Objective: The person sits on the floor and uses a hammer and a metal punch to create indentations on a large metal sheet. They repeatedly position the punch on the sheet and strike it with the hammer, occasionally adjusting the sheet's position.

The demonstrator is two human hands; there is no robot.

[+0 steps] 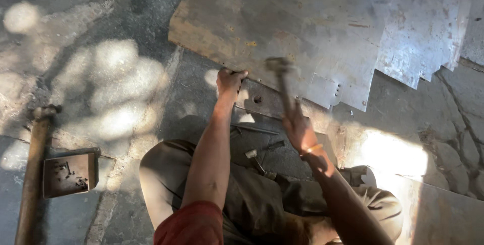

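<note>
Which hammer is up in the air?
The hammer in the right hand, raised over the metal sheet. The other hammer lies on the ground near the knees.

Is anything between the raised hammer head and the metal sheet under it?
Nothing visible. The hammer in the right hand hangs over bare metal sheet; the left hand grips the sheet's edge, off to the side.

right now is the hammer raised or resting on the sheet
Raised: the right hand grips the hammer, its blurred head over the metal sheet; contact cannot be told.
</note>
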